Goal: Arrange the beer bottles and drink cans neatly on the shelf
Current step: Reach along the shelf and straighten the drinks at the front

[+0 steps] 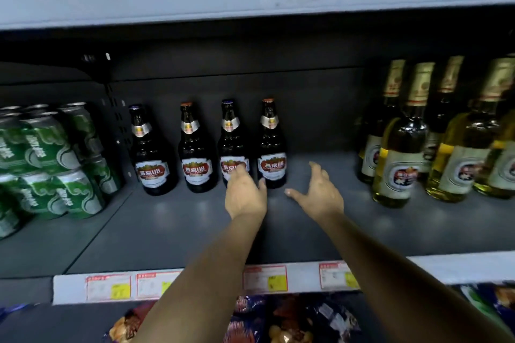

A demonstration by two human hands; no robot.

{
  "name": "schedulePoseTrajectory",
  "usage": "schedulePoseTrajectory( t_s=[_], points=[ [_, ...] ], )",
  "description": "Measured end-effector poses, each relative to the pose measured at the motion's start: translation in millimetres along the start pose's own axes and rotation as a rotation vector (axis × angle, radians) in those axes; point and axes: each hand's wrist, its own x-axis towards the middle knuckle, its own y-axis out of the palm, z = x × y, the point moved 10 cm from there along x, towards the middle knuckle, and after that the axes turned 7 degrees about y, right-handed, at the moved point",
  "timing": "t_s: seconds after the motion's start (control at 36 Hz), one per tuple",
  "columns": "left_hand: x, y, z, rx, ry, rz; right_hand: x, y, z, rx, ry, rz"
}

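Reaching between 2 dark bottles, our spread left hand and right hand could topple them.

Open shelf floor between bottle groups

Bare shelf lay between the dark beer bottles and pale bottles; green cans blocked the left.
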Motion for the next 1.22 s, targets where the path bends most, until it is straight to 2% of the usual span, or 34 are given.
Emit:
schedulePoseTrajectory(
  t_s=[0.17,0.28,0.39,0.5,0.75,0.97,1.22],
  points=[
    [-60.7,35.4,-79.1,0.094,0.144,0.157,-47.7,-65.9,-58.4,-0.035,0.015,-0.069],
    [-117.3,61.5,-142.3,0.094,0.197,0.236,-84.4,-132.8,-128.3,-0.099,0.082,-0.137],
    [-178.6,93.6,-218.0,0.165,0.361,0.310,-125.7,-199.9,-209.4,-0.209,0.134,-0.174],
    [-241.4,130.3,-290.4,0.185,0.487,0.403,-165.4,-258.5,-293.8,-0.342,0.240,-0.167],
    [-352.0,227.1,-430.9,0.077,0.735,0.567,-230.8,-370.8,-453.1,-0.398,0.503,-0.204],
    [-401.4,324.6,-544.5,0.112,0.979,0.623,-222.3,-444.5,-557.9,-0.506,0.617,-0.210],
    [-374.1,421.4,-670.9,0.007,1.010,0.603,-147.7,-531.8,-642.1,-0.584,0.635,-0.251]
  ],
)
